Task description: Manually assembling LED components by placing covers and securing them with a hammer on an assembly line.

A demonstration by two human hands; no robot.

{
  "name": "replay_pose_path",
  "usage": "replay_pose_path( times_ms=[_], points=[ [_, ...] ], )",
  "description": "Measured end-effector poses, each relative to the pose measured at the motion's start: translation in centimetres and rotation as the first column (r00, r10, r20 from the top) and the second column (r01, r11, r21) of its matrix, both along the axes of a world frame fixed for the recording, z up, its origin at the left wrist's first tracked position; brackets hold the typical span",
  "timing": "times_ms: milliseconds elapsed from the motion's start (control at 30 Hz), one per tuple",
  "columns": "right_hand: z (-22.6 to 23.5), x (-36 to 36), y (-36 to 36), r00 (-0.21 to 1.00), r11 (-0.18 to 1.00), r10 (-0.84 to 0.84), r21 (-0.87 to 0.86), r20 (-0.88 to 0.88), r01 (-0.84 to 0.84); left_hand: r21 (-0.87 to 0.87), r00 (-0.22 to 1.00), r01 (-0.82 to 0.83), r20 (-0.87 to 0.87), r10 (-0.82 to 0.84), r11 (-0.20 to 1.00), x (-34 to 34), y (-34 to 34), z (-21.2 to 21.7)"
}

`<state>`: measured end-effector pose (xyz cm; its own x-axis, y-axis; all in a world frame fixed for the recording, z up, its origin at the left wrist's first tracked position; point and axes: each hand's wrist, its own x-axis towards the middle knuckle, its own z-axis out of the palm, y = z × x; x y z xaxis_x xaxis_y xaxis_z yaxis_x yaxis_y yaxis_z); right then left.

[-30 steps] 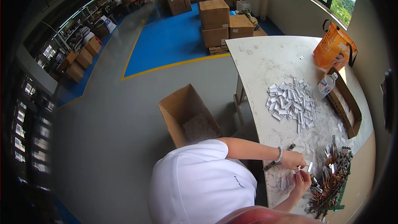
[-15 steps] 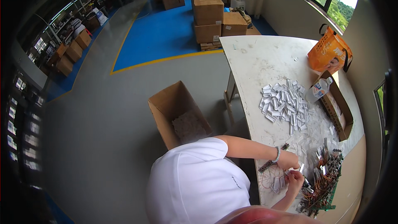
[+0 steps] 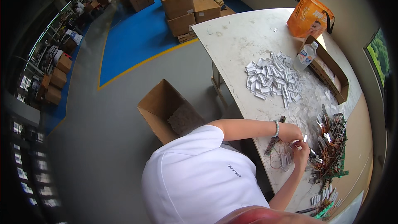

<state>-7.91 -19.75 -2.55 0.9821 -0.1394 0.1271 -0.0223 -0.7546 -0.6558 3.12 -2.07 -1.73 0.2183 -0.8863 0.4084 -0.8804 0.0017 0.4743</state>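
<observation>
My left hand (image 3: pixel 290 132), with a beaded bracelet (image 3: pixel 277 128) at its wrist, is closed at a small white plastic piece (image 3: pixel 305 138). Right below it, my right hand (image 3: pixel 301 154) has its fingers pinched on the same small work. Its exact kind is too small to make out, and the fingers partly hide it. Beside my left wrist lies a narrow strip of circuit board (image 3: pixel 272 145). Thin red wires and clear plastic pieces (image 3: pixel 285 159) lie under the hands. To the right of my hands is a heap of wired green circuit boards (image 3: pixel 333 141).
A pile of white plastic casings (image 3: pixel 273 76) covers the middle of the white table (image 3: pixel 232 37). Past it stand a bottle (image 3: pixel 306 56), an open cardboard tray (image 3: pixel 342 91) and an orange bag (image 3: pixel 309 16). An open carton (image 3: pixel 155 112) sits on the floor at the left.
The view has turned, so the table and its things appear higher. Both hands stay close together at the small white piece, with fingers slightly shifted. More white pieces show at the lower right.
</observation>
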Motion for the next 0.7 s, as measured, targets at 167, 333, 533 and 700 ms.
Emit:
replay_pose_path(
  times_ms=[167,333,533,700],
  points=[
    [6.3,1.1,4.0,0.936,0.954,-0.147,-0.296,-0.320,0.049,0.040,0.988,-0.149,-0.041,0.151,0.988,0.6,2.1,0.4],
    [6.7,0.8,3.3,0.924,0.979,-0.193,-0.127,-0.330,0.159,-0.016,0.999,-0.023,-0.046,0.022,1.000,1.2,2.3,2.0],
    [4.8,-0.2,3.6,0.935,0.969,-0.243,-0.109,-0.257,0.222,-0.006,0.989,0.023,0.143,-0.022,1.000,-0.2,2.9,2.1],
    [4.4,-0.7,3.7,0.948,0.969,-0.247,-0.079,-0.201,0.236,0.091,0.968,0.035,0.244,-0.057,0.995,-0.9,4.3,2.4]
  ],
)
